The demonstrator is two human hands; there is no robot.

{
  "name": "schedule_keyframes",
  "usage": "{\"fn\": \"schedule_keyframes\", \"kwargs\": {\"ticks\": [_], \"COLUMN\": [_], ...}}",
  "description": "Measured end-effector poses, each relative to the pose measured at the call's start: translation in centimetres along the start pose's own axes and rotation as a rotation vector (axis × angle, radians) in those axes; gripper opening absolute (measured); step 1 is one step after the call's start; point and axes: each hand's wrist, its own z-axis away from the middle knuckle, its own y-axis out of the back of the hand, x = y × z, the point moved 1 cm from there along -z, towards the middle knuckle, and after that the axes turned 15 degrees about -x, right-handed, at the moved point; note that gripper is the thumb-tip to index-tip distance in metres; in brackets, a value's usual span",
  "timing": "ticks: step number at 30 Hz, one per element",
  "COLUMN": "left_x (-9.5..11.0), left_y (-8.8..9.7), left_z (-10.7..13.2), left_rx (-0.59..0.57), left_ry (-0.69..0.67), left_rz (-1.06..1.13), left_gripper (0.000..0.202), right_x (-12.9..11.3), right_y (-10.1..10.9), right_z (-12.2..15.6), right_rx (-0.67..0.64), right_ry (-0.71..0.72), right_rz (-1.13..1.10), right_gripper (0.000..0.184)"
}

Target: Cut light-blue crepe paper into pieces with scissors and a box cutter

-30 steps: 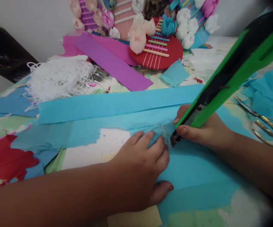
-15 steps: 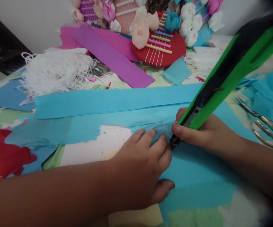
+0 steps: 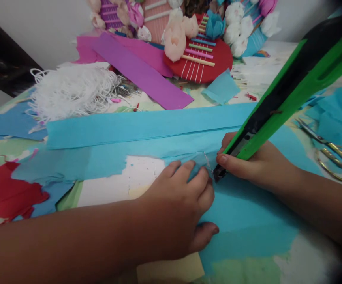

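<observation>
My right hand grips a green and black utility knife, its tip down on the blue crepe paper. A thin pale slit runs in the paper just left of the tip. My left hand lies on the same paper beside the knife tip, fingers spread and pressing down. White paper shows through a gap in the blue sheet, left of that hand. Behind both hands lies a folded blue crepe strip.
Gold-handled scissors lie at the right by crumpled blue paper. White string is heaped at the back left. A purple strip and a red disc with paper flowers stand behind. Red scraps lie left.
The knife tip has shifted slightly up and the pale slit beside it shows more. My left hand has stayed in about the same place.
</observation>
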Motion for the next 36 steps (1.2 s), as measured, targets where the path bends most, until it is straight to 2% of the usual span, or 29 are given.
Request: {"fn": "schedule_keyframes", "kwargs": {"ticks": [15,20,36], "left_x": [-0.03,-0.01,-0.21], "left_y": [-0.22,-0.35,-0.24], "left_z": [0.02,0.08,0.03], "left_rx": [0.015,0.015,0.008], "left_ry": [0.015,0.024,0.026], "left_rz": [0.005,0.000,0.004], "left_gripper": [0.054,0.055,0.054], "right_x": [0.09,0.06,0.43], "right_y": [-0.24,-0.54,0.16], "right_z": [0.01,0.07,0.05], "right_rx": [0.022,0.007,-0.002], "right_ry": [0.019,0.073,0.104], "right_rz": [0.100,0.143,0.064], "right_gripper": [0.029,0.026,0.031]}}
